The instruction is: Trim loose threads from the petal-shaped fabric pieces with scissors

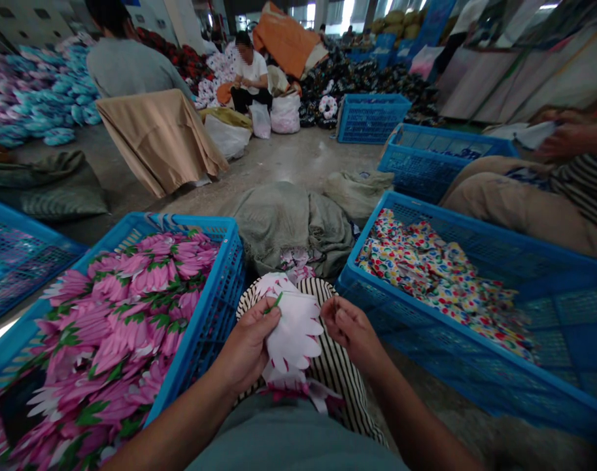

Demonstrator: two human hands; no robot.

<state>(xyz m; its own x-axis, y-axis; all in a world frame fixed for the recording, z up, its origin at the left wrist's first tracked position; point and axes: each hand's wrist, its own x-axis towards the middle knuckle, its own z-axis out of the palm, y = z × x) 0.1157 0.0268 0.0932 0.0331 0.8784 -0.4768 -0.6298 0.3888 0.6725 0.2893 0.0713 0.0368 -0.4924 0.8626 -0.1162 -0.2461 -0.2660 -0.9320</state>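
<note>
My left hand (252, 337) pinches a white fabric petal piece (294, 327) with a scalloped edge; a thin green strip (277, 301) shows at the thumb. To the right of the petal edge is my right hand (350, 327), its fingers curled and pressed together. Whatever lies between those fingertips is too small to make out. More white and pink petal pieces (283, 383) lie on my lap, over black-and-white striped cloth (347, 383). Pink petal pieces with green tips (141, 307) fill the blue crate on my left.
A blue crate (229, 242) stands at my left, and another blue crate (455, 340) with colourful printed fabric pieces (435, 281) at my right. Ahead lies a grey-green sack (283, 216). A co-worker (573, 176) sits at the right; others sit farther back near heaped goods.
</note>
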